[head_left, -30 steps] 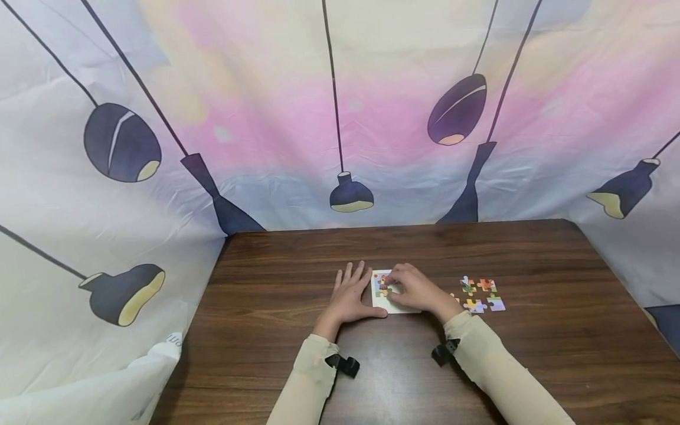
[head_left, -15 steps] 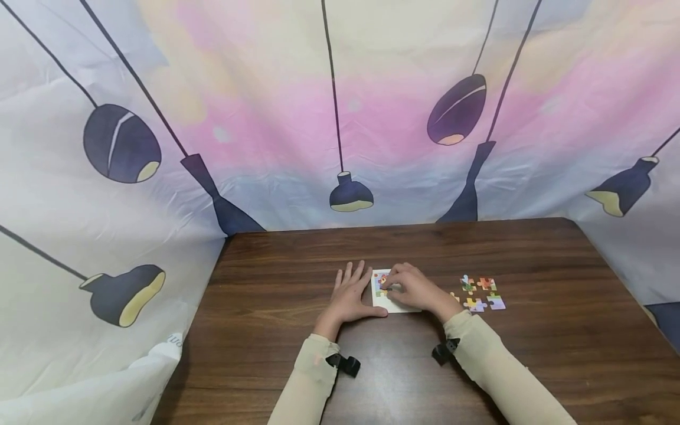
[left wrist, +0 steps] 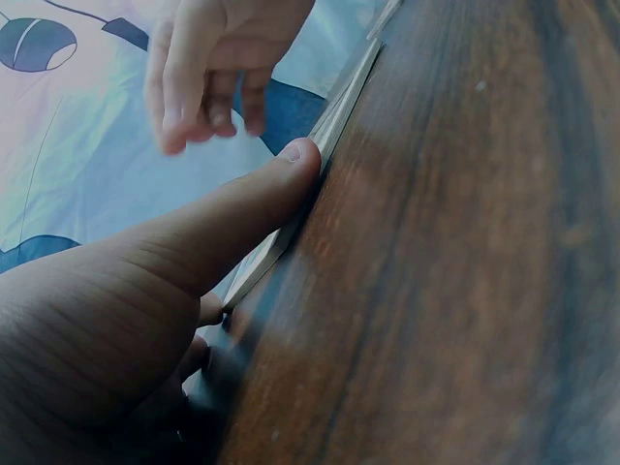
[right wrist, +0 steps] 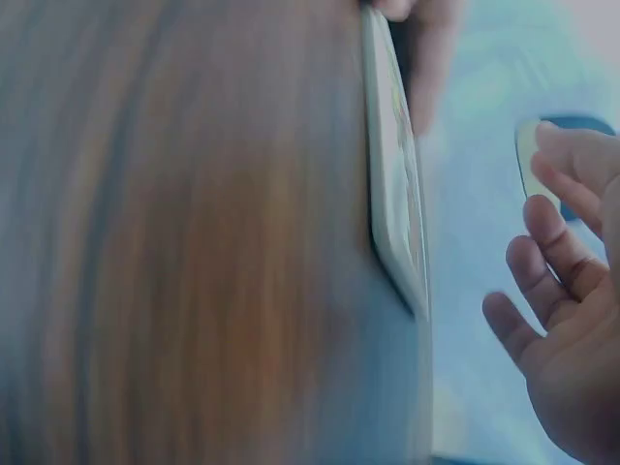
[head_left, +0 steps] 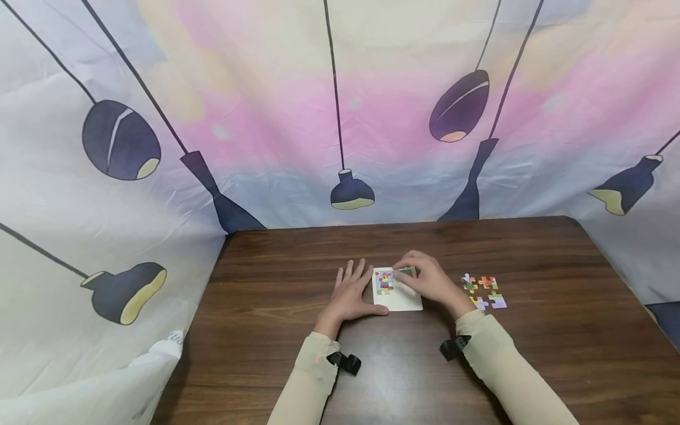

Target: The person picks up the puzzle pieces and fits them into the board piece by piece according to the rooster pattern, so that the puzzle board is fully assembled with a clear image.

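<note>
A thin puzzle board (head_left: 405,302) with a white border lies on the table, with a colourful joined part (head_left: 383,281) at its left. My left hand (head_left: 350,299) rests beside the board with fingers spread, and its thumb (left wrist: 291,167) touches the board's near edge. Above the board's right side hovers my right hand (head_left: 431,278); its fingers are loosely bent and I see nothing held between them. In the right wrist view this hand (right wrist: 581,320) is apart from the board (right wrist: 389,165).
Several loose jigsaw pieces (head_left: 487,283) lie on the brown wooden table (head_left: 558,330), right of the board; the right forearm partly covers that group. A printed cloth (head_left: 265,118) with lamp drawings hangs behind the table.
My right hand has lifted off the joined part and shifted right and back, uncovering more of the board. The left hand has stayed in place.
</note>
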`<move>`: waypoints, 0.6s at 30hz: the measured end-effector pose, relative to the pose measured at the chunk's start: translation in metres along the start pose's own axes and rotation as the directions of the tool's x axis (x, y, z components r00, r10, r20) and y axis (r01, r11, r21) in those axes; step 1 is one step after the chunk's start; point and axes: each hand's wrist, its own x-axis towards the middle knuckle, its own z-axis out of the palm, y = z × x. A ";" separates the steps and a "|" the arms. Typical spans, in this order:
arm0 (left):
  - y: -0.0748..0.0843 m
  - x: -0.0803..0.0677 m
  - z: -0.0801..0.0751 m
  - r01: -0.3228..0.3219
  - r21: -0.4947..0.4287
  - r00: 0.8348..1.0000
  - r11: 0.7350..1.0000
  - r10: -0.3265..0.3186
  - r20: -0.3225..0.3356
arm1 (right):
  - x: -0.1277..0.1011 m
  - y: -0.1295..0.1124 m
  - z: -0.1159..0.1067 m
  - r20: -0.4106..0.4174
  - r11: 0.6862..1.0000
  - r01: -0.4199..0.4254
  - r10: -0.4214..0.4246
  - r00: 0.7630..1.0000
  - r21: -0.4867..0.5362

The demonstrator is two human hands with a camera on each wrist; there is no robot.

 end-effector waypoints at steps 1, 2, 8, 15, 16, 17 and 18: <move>0.000 0.000 0.001 0.002 -0.001 1.000 1.000 -0.002 0.000 | -0.003 0.002 -0.005 -0.018 1.000 -0.018 0.019 1.000 0.020; 0.000 0.000 0.001 0.002 -0.004 1.000 1.000 -0.002 0.000 | -0.006 0.005 -0.009 -0.035 0.998 -0.036 0.038 0.999 0.041; 0.000 0.000 0.002 -0.004 0.001 1.000 1.000 0.004 -0.009 | -0.027 0.019 -0.043 -0.120 0.983 -0.135 0.150 0.981 0.125; 0.000 0.000 0.002 -0.007 0.005 1.000 1.000 0.007 -0.018 | -0.053 0.033 -0.092 -0.144 0.959 -0.249 0.267 0.953 0.136; 0.000 0.000 0.002 -0.006 0.002 1.000 1.000 0.006 -0.017 | -0.058 0.036 -0.098 -0.144 0.954 -0.265 0.284 0.948 0.141; 0.000 0.000 0.003 -0.005 0.000 1.000 1.000 0.005 -0.017 | -0.062 0.038 -0.104 -0.149 0.948 -0.278 0.301 0.942 0.157; 0.000 0.000 0.002 -0.005 -0.001 1.000 1.000 0.005 -0.017 | -0.067 0.040 -0.110 -0.156 0.942 -0.289 0.316 0.936 0.172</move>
